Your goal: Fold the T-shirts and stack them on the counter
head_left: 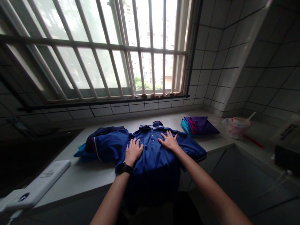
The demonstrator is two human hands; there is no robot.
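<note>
A dark blue polo shirt [150, 156] lies spread with its buttoned front up and its collar toward the window. Its lower part hangs over the counter's front edge. My left hand [134, 151] rests flat on the left side of the chest, fingers spread, a black watch on the wrist. On the other side of the button placket, my right hand [169, 141] presses flat with its fingers apart. The left sleeve in view lies over a pile of dark and light blue clothes [81, 150], whose lower layers are partly hidden.
Folded purple, red and teal clothes [199, 125] lie at the back right. Beyond them stands a plastic bag [237, 127] with a white stick. A white power bank [42, 184] with a cable sits front left, beside a dark sink [35, 156]. A barred window [105, 50] backs the white counter [93, 179].
</note>
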